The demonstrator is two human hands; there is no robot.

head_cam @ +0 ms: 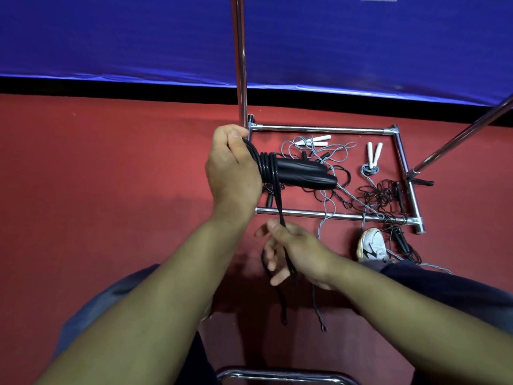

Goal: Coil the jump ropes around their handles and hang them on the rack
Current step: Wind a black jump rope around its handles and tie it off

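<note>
My left hand (233, 170) grips the pair of black jump-rope handles (302, 175), held level and pointing right, with several turns of black rope (268, 169) wound round them near my fingers. The loose rope runs down to my right hand (294, 251), which pinches it between thumb and fingers; the rest of the rope (283, 309) hangs below. The chrome rack's base frame (319, 130) lies on the red floor beyond, with its upright pole (241, 59) rising behind my left hand.
Inside the base lie a grey rope with white handles (313, 140), a coiled grey rope with white handles (373, 155) and tangled black ropes (383, 198). A slanted chrome bar (460, 137) crosses at right. My white shoe (372, 245) rests near the frame. A chrome chair rail (280, 376) shows below.
</note>
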